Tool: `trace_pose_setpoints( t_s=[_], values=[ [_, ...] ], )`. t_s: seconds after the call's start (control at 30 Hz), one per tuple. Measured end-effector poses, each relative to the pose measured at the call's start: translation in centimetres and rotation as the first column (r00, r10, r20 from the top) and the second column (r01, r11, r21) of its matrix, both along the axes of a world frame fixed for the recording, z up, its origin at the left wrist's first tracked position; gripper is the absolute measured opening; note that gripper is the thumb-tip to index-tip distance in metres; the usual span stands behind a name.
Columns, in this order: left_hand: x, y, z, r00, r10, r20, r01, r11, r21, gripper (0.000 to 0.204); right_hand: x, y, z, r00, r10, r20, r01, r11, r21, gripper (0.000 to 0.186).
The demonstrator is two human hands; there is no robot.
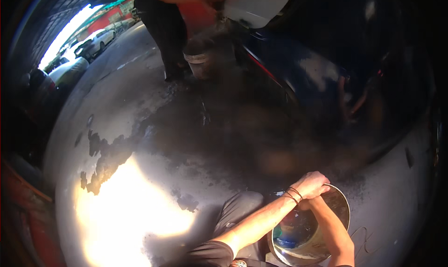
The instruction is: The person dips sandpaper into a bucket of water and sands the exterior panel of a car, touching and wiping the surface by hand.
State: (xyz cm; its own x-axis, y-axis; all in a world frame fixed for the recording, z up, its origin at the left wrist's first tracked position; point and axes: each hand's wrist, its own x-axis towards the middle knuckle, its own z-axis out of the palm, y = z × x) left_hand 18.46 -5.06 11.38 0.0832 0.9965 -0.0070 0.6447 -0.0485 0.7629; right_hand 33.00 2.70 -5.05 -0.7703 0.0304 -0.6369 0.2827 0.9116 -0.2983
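A round, shiny metal bucket point(348, 210) stands on the floor close in front of me, with dark liquid or reflections inside and a blue-green patch at its left. My left hand point(313, 185) is closed at the bucket's far rim, with two thin bands on its wrist. Whatever its fingers hold, if anything, is hidden. My right hand point(305, 205) reaches over the bucket's mouth, just under the left wrist. The left forearm and the shade cover most of its fingers.
A dark blue, glossy car point(322, 71) fills the right side. Beyond it, a person in dark clothes point(161, 29) stands beside a pale bucket point(198, 64) and a white panel point(256, 5). Wet patches darken the concrete floor point(107, 99). Parked cars point(98, 40) line the far left.
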Motion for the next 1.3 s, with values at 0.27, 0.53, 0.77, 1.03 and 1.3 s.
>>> trace_pose_setpoints(
  t_s=[0.27, 0.53, 0.77, 1.03, 1.3],
  values=[
    [-0.5, -0.8, 2.7, 0.984, 0.063, 0.164, -0.065, 0.998, 0.005, 0.039, -2.1, -8.1, 0.3, 0.999, -0.015, 0.039, 0.016, 1.000, -0.026, 0.040],
    [1.3, 1.4, 3.5, 0.955, 0.290, 0.059, -0.267, 0.931, -0.249, 0.042, -1.7, -1.8, 2.3, 0.992, 0.088, 0.096, -0.091, 0.995, 0.034, 0.040],
    [6.2, 4.1, 4.6, 0.938, 0.341, -0.068, -0.348, 0.922, -0.172, 0.044, 2.7, -7.4, 6.7, 0.992, 0.130, 0.006, -0.130, 0.992, -0.004, 0.039],
    [12.8, -3.7, 0.6, 0.446, 0.738, 0.506, -0.886, 0.443, 0.135, 0.038, 2.7, -0.3, 9.0, 0.968, -0.170, -0.184, 0.141, 0.977, -0.159, 0.050],
    [14.8, -9.6, 0.9, 0.150, 0.600, 0.786, -0.449, 0.750, -0.486, 0.075, 5.9, 4.0, 18.0, 0.773, -0.168, -0.612, -0.192, 0.857, -0.479, 0.036]
  ],
)
